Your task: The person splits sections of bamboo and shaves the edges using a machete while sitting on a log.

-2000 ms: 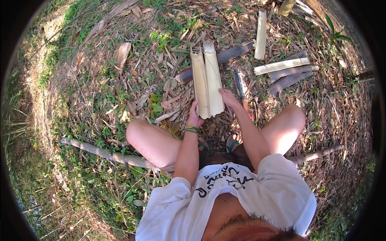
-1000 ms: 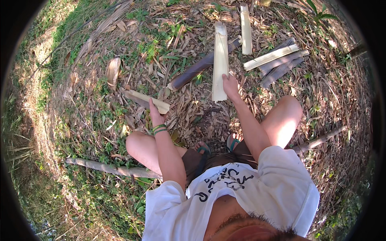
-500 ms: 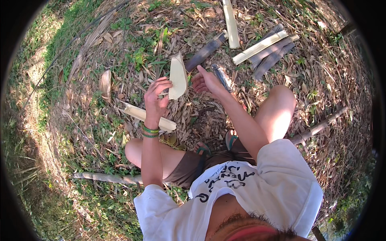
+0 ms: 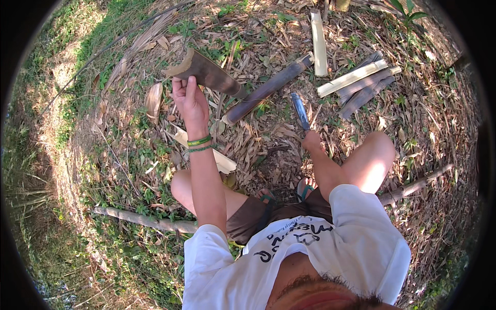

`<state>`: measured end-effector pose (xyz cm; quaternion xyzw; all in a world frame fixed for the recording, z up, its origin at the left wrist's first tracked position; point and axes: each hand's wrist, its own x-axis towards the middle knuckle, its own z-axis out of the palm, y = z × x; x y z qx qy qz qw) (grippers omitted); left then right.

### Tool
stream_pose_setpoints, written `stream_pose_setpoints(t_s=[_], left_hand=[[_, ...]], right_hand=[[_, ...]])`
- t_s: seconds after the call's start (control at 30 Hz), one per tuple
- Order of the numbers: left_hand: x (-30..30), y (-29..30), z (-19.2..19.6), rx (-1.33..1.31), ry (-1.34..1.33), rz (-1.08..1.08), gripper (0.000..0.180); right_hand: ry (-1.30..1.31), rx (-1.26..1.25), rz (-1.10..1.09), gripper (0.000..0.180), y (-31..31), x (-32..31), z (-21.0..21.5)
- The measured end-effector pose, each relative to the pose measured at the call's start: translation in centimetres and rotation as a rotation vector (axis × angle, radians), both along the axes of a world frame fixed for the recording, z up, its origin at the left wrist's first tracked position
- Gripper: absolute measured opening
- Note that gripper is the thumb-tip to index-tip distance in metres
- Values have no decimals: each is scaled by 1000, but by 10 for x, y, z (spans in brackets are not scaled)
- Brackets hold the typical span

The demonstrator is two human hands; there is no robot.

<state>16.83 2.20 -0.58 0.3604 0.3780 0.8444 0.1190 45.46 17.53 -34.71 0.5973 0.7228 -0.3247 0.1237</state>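
Holding: left hand [image 4: 190, 101] raised, fingers wrapped round the near end of a brown split bamboo piece [image 4: 206, 73], which slants up over the leaf litter.
Handling: likely light, stiff and hollow, with sharp split edges; best gripped on the smooth outer curve.
Right hand [image 4: 311, 140]: low by the knee, closed on the handle of a knife [image 4: 299, 111], blade pointing away.
Nearby: dark bamboo pole [image 4: 268, 89]; pale split slats [image 4: 351, 78]; thin stick [image 4: 144, 220].

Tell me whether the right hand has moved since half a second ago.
Yes. The right hand has dropped from the split bamboo piece to the knife lying on the leaf litter.
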Motion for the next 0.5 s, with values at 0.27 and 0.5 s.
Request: stream_pose_setpoints(t_s=[0.27, 0.5], left_hand=[[37, 8, 42, 128, -11, 59, 27], [90, 18, 25, 124, -37, -92, 35]], right_hand=[[770, -161, -305, 50, 0, -46, 123], [1353, -300, -132, 35, -46, -11, 326]])
